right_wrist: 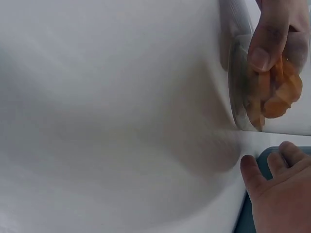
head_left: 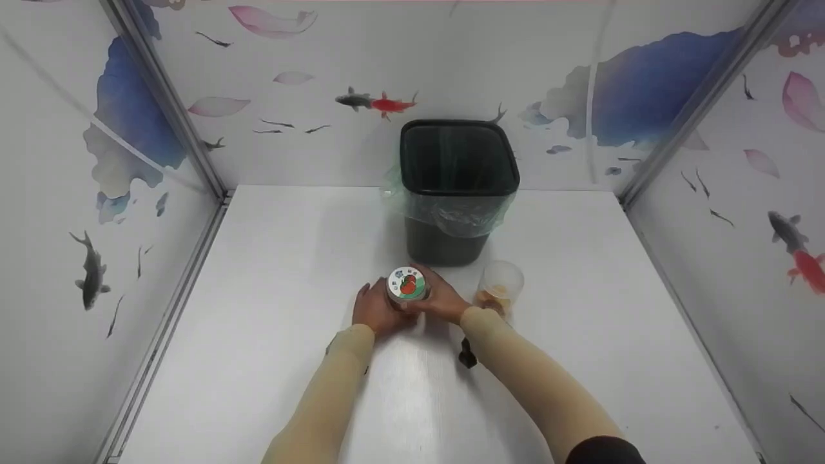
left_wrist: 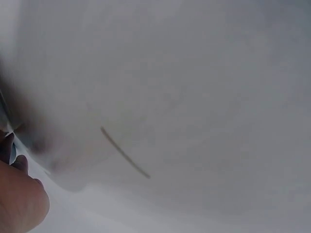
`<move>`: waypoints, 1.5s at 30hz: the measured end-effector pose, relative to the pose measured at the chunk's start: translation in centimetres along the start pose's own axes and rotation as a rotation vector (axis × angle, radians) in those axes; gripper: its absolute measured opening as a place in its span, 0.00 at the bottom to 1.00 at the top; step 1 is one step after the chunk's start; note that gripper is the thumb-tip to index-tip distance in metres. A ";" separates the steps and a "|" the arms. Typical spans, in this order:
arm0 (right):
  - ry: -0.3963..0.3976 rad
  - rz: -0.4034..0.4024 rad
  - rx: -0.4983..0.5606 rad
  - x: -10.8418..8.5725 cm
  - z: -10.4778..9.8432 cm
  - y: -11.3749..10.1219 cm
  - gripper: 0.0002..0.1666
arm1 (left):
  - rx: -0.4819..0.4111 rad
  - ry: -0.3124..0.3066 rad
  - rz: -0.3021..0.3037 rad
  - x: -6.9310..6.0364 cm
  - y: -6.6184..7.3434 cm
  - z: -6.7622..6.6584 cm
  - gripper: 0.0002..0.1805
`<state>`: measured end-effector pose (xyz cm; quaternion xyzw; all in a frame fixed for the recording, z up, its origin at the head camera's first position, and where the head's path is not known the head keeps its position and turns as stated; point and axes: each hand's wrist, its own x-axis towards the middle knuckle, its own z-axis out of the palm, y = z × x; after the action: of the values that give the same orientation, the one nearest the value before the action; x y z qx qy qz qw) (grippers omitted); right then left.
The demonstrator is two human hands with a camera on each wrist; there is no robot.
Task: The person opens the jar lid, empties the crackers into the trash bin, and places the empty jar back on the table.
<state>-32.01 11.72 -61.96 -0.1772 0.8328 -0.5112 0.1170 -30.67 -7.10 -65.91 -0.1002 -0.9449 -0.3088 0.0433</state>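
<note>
Both hands are around a clear jar (right_wrist: pixel 243 92) with orange pieces inside; its white, green and red printed lid (head_left: pixel 407 283) faces up in the head view. My left hand (head_left: pixel 381 310) grips the jar from the left and near side, its thumb lying on the clear wall in the right wrist view. From the right, my right hand (head_left: pixel 443 298) holds the upper part, fingers on the far side; in the right wrist view these fingers (right_wrist: pixel 252 172) are spread. The left wrist view shows only part of my left hand (left_wrist: pixel 22 199) at the lower left edge.
Behind the hands stands a black bin (head_left: pixel 445 241) with a thin clear liner (head_left: pixel 467 216) over its rim. A translucent container (head_left: pixel 506 277) with orange-tan contents is right of my right hand, partly covered by the forearm. Patterned walls enclose the white table (head_left: pixel 283 277).
</note>
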 end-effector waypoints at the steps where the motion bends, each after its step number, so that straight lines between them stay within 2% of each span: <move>1: 0.011 -0.011 -0.014 -0.1 0.1 0.0 0.61 | 0.006 -0.001 -0.003 0.0 0.0 0.0 0.46; 4: 0.045 -0.051 -0.045 -0.5 0.7 -0.1 0.62 | 0.026 0.005 -0.013 0.1 -0.1 -0.1 0.45; 7: 0.093 -0.055 -0.059 -0.8 1.5 -0.2 0.63 | 0.051 0.006 -0.018 0.2 -0.2 -0.2 0.40; 10: 0.144 -0.022 -0.068 -0.8 2.1 -0.3 0.65 | 0.067 0.003 0.000 0.1 -0.2 -0.3 0.38; 14: 0.190 0.028 -0.059 -0.5 2.4 -0.1 0.64 | 0.062 -0.001 0.019 -0.1 -0.1 -0.1 0.43; 17: 0.168 0.037 -0.059 -0.3 1.9 0.0 0.64 | 0.050 0.003 0.014 0.0 0.0 0.1 0.47; 21: 0.094 -0.015 -0.074 0.1 0.8 0.4 0.64 | 0.046 -0.005 0.009 0.2 0.0 0.3 0.48; 24: 0.074 -0.040 -0.086 0.2 0.4 0.5 0.63 | 0.042 -0.013 0.011 0.2 -0.1 0.3 0.49; 31: 0.139 -0.034 -0.109 -0.6 1.3 0.0 0.60 | 0.047 0.003 0.007 0.1 -0.4 0.0 0.46; 35: 0.170 -0.026 -0.092 -0.8 2.2 -0.1 0.63 | 0.084 -0.002 0.008 -0.1 -0.5 0.0 0.43; 39: 0.195 0.004 -0.079 -0.6 2.7 -0.2 0.66 | 0.076 -0.005 0.013 -0.3 -0.3 -0.1 0.42; 42: 0.193 0.031 -0.091 -0.4 2.6 -0.2 0.68 | 0.059 0.002 0.009 -0.3 -0.1 -0.2 0.43; 45: 0.158 0.050 -0.095 -0.1 2.1 -0.1 0.68 | 0.047 0.001 -0.001 -0.3 0.0 -0.1 0.46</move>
<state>-31.11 10.07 -62.83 -0.1207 0.8669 -0.4805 0.0552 -30.39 -7.19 -65.91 -0.0987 -0.9519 -0.2863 0.0459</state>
